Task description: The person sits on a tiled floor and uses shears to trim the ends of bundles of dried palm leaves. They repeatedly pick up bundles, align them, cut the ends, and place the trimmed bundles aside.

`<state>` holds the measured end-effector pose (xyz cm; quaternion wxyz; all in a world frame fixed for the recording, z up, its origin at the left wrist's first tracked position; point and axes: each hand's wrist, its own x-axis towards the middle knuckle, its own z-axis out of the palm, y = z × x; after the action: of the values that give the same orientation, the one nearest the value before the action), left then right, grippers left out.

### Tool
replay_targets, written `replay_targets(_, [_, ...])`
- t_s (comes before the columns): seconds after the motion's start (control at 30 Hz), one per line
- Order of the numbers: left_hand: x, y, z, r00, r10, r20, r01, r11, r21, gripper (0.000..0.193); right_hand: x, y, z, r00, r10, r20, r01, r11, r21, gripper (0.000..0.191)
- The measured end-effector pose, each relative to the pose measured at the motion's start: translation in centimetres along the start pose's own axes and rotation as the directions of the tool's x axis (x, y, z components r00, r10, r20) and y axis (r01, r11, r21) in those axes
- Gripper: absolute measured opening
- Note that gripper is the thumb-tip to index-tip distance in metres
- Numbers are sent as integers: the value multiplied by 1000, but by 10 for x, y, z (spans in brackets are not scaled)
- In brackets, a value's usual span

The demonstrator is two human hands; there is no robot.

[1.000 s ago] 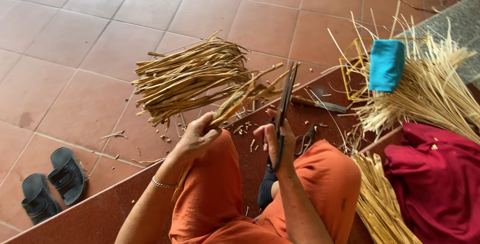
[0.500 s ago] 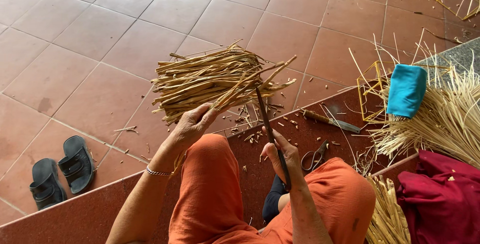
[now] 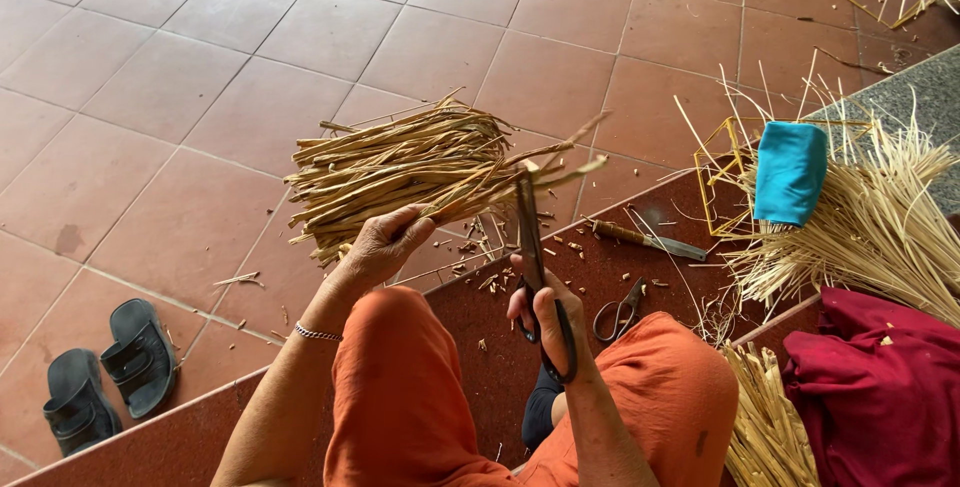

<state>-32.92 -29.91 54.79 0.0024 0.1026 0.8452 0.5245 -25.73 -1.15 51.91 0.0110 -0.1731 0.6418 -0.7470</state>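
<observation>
- Bundle of dried strips [image 3: 400, 167]: I am seeing flat, fibrous, tan-brown strips, ragged at the ends and fanning out above the tiled floor [image 3: 150, 97], just past the edge of the step.
- The left hand [image 3: 380, 247] is clenching around the near end of the bundle, holding it roughly level.
- The right hand [image 3: 545, 312] is gripping the dark loop handles of long scissors [image 3: 535, 257]; the blades are pointing up into the strips' right-hand ends, though I cannot quite tell whether they are parted or together.
- The step [image 3: 560, 277], smooth and dark red, is carrying small cut chips, a second pair of scissors [image 3: 620, 312] and a knife [image 3: 650, 240] lying flat, near the right hand.
- To the right, pale thin straws [image 3: 870, 227] are piling up loosely, with a blue cloth [image 3: 790, 172] resting on them and a crumpled maroon cloth [image 3: 880, 387] beside them.
- Open tiles are lying to the left and ahead; dark sandals [image 3: 100, 372] are sitting well apart at lower left.
</observation>
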Motion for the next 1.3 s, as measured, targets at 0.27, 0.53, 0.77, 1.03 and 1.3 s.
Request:
replay_targets(0.27, [19, -9, 26, 993, -32, 110, 43, 994, -97, 30, 5, 13, -4, 967, -204, -151, 140, 925, -353, 62])
replay_targets(0.53, [19, -30, 41, 991, -37, 131, 53, 991, -121, 31, 11, 22, -13, 983, -76, -168, 19, 948, -318, 70])
replay_targets(0.77, [20, -33, 39, 994, -56, 98, 71, 985, -158, 31, 16, 22, -10, 988, -18, -154, -3, 991, -136, 81])
replay_targets(1.03, [18, -37, 38, 997, -48, 66, 57, 987, -148, 30, 12, 17, -11, 984, -109, -139, 11, 820, -572, 83])
replay_targets(1.3, [17, -40, 34, 997, -71, 38, 77, 979, -186, 31, 12, 18, -11, 998, 37, -47, -42, 993, -113, 88])
